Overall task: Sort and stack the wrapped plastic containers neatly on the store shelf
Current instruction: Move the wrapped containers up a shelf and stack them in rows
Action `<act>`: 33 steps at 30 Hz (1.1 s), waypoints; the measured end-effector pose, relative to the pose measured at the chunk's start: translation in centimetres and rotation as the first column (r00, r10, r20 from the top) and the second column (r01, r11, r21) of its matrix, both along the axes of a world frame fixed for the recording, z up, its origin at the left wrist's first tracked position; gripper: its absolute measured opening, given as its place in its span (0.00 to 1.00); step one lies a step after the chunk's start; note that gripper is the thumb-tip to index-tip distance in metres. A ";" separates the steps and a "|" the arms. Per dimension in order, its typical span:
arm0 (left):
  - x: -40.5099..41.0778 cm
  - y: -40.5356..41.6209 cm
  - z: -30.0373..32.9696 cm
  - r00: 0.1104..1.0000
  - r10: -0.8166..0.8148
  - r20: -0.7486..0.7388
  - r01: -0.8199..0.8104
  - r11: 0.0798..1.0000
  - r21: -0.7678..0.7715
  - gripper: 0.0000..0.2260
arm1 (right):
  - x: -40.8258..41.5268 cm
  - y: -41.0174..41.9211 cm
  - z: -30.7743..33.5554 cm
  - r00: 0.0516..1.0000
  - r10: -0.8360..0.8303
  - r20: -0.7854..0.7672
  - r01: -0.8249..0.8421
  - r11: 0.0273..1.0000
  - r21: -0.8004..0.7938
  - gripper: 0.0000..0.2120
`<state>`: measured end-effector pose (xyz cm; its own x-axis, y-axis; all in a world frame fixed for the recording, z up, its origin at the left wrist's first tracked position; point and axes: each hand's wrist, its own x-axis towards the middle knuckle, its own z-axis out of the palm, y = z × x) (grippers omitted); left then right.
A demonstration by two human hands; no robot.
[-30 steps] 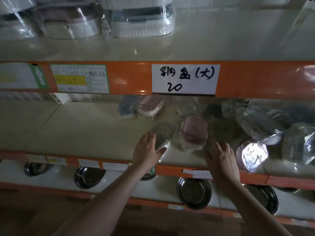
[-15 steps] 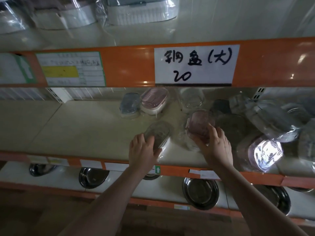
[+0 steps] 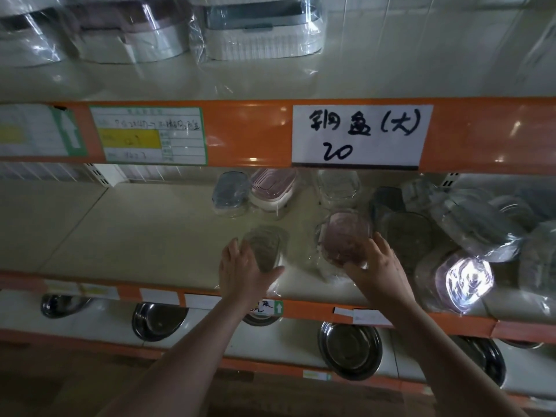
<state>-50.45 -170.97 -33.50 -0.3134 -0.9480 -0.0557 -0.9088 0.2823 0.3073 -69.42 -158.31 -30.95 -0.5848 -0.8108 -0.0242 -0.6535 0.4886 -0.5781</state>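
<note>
Clutter is packed along the right of the middle shelf (image 3: 120, 236): a heap of crinkled film-wrapped tubs (image 3: 469, 224), one glaring white under the light (image 3: 466, 279), with a dark round lid (image 3: 409, 236) pressed in just beside the right hand. At the back, under the orange rail (image 3: 255, 133), three wrapped boxes are lined up: a grey one (image 3: 230, 192), a pink-lidded one (image 3: 272, 188) and a clear one (image 3: 338, 186). A handwritten white label (image 3: 361, 135) and a printed green-edged tag (image 3: 149, 135) are stuck on the rail. Bigger white boxes in glossy film (image 3: 258, 28) are seen on the top shelf; shiny steel bowls (image 3: 350, 350) are ranged on the bottom one.

Near the front edge, a pink tub (image 3: 344, 236), rounded-square and cloudy under its wrap, is gripped by the right hand (image 3: 379, 267), fingers curled round its near right side. A clear tub (image 3: 264, 246), rounded and ribbed, lies left of it on the shelf, well short of the back row; it is cupped by the left hand (image 3: 242, 266), fingers against its left side and thumb spread under its near end. Whether it is lifted cannot be told. The shelf surface is smooth, cream and faintly glossy.
</note>
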 end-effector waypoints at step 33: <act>0.2 -1.0 1.8 0.989 -0.001 -0.146 -0.006 0.999 -0.045 0.36 | 1.7 -2.9 1.7 0.989 -0.047 -0.140 0.068 0.987 0.145 0.32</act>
